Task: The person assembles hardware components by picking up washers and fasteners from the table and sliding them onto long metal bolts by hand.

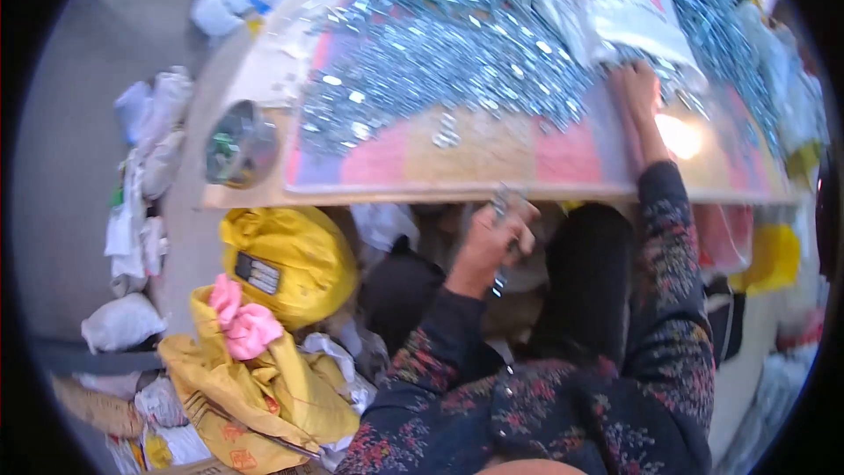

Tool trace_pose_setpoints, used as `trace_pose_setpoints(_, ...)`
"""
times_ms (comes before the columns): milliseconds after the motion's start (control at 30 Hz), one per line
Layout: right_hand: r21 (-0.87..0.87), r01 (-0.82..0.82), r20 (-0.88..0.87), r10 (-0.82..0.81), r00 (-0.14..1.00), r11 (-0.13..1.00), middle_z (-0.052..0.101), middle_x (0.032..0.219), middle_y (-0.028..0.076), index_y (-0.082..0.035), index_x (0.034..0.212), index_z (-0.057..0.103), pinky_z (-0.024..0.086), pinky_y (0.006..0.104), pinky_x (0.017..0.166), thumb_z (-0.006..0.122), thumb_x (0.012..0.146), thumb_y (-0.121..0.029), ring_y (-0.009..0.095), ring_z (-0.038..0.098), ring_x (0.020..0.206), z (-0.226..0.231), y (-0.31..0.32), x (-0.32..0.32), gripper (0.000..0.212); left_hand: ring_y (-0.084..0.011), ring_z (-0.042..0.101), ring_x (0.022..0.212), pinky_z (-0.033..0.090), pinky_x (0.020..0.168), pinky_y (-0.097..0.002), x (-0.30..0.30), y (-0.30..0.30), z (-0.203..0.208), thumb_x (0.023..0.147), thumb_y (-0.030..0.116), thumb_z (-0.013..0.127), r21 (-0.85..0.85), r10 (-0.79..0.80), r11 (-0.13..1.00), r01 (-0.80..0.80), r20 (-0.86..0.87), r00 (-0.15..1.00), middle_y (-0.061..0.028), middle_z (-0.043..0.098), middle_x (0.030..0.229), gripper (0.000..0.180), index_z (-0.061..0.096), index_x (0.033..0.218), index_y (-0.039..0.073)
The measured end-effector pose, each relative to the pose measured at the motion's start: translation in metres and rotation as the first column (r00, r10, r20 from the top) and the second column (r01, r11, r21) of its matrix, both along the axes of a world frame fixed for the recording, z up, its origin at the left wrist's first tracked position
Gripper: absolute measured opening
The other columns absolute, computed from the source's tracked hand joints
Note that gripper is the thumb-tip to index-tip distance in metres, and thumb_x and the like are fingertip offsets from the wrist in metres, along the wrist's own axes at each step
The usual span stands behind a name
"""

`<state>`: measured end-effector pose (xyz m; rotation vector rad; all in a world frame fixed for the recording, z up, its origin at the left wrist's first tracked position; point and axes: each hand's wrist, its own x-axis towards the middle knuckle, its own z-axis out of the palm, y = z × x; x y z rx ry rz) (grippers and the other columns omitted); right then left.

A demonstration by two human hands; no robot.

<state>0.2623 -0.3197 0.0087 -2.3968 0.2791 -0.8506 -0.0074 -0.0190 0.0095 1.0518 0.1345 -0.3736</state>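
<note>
Just below the table's front edge is my left hand (494,242), its fingers closed round a few small shiny silver metal pieces (499,203) that poke out above and below it. My right hand (640,91) reaches over the table to the mouth of a white printed sack (637,31). Its fingers are curled down among the silver pieces there, and what they grip is hidden. A wide heap of the same flat, elongated metal pieces (440,70) covers the far part of the table. One small cluster of pieces (446,129) lies apart, nearer to me.
The table has a striped pink, yellow and purple top (492,158). A clear round container (241,145) stands at its left corner. Below left are a yellow bag (290,264) and a yellow sack (264,405) with pink cloth (246,325). White bags (145,176) lie on the floor.
</note>
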Motion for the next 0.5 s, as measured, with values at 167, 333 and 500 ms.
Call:
trace_pose_setpoints(167, 0.527, -0.569, 0.118, 0.609, 0.785, 0.631, 0.050, 0.066, -0.003, -0.003, 0.096, 0.066, 0.031, 0.0202, 0.049, 0.058, 0.092, -0.017, 0.006, 0.040, 0.055, 0.041, 0.046, -0.075, 0.017, -0.0038, 0.045, 0.050, 0.028, 0.040, -0.0184, 0.007, -0.001, -0.006, 0.091, 0.022, 0.058, 0.134, 0.037, 0.990, -0.048, 0.085, 0.996, -0.0015, 0.057, 0.064, 0.019, 0.061, 0.093, 0.003)
trace_pose_setpoints(333, 0.794, -0.523, 0.095, 0.786, 0.611, 0.310, 0.051, 0.070, -0.003, 0.001, 0.101, 0.064, 0.028, 0.0176, 0.049, 0.056, 0.094, -0.017, 0.003, 0.037, 0.056, 0.035, 0.074, -0.115, 0.021, -0.0025, 0.042, 0.049, 0.027, 0.040, -0.0177, 0.001, -0.007, -0.013, 0.091, 0.021, 0.061, 0.129, 0.026, 0.991, -0.030, 0.034, 0.999, 0.0002, 0.056, 0.063, 0.018, 0.063, 0.087, 0.003)
trace_pose_setpoints(500, 0.680, -0.614, -0.017, 0.846, 0.533, 0.401, 0.049, 0.069, -0.005, -0.002, 0.097, 0.066, 0.026, 0.0180, 0.050, 0.056, 0.095, -0.021, 0.002, 0.035, 0.056, 0.038, 0.086, -0.131, 0.022, -0.0021, 0.037, 0.044, 0.025, 0.040, -0.0187, -0.009, -0.009, -0.005, 0.090, 0.019, 0.061, 0.135, -0.004, 0.991, -0.002, 0.046, 0.999, 0.0021, 0.053, 0.057, 0.019, 0.065, 0.083, 0.003)
